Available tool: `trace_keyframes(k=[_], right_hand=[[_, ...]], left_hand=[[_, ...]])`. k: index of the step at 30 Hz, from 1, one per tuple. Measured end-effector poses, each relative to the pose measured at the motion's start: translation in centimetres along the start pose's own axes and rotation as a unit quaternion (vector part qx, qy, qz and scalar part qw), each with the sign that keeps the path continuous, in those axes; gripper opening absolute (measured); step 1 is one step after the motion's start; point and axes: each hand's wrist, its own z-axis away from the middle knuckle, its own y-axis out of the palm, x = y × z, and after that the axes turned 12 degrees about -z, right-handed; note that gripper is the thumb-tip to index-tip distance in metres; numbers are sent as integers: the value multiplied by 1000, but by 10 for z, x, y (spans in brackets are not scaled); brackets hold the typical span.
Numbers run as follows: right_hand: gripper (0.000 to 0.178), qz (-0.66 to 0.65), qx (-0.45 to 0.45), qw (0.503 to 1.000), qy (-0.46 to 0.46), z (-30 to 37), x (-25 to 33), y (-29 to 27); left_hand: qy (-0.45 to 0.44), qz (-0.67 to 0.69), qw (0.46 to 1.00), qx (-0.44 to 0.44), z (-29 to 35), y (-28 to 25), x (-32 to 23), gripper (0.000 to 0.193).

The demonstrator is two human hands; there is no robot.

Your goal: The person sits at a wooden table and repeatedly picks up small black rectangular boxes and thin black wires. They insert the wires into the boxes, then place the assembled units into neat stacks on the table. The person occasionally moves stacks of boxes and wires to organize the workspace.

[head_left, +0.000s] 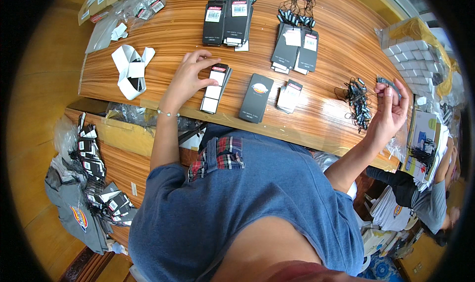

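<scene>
My left hand point(190, 77) rests on the wooden table point(326, 49), its fingertips pinching the top of a small stack of black hang tags with white stickers point(215, 86). My right hand point(391, 109) is raised at the table's right end, fingers closed on a thin black string fastener point(388, 81). A tangled pile of black string fasteners point(359, 104) lies just left of that hand. Between the hands lie a larger black card with an oval emblem point(257, 97) and a short tag stack point(289, 95).
Two more tag stacks with strings point(228, 20) point(296, 47) sit farther back. White sticker backing strips point(129, 69) lie at left. A clear bag of white boxes point(418, 59) stands at right. Tags and a grey garment point(79, 213) lie lower left. Another person point(425, 198) sits lower right.
</scene>
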Motion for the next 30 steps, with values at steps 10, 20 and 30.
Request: trace_keyframes(k=[10,20,30], right_hand=[[11,-4,31,999,27,10,-5,16],[6,108,96,986,-82,21,-14,76],[7,146,89,973,-156,25,-14,78]], left_hand=[[-61,368,924,-88,-12,-32,-48,20],[114,354,916,-151,-85,0,-168,17],[169,384,896,-147,-79,1,-176,17]])
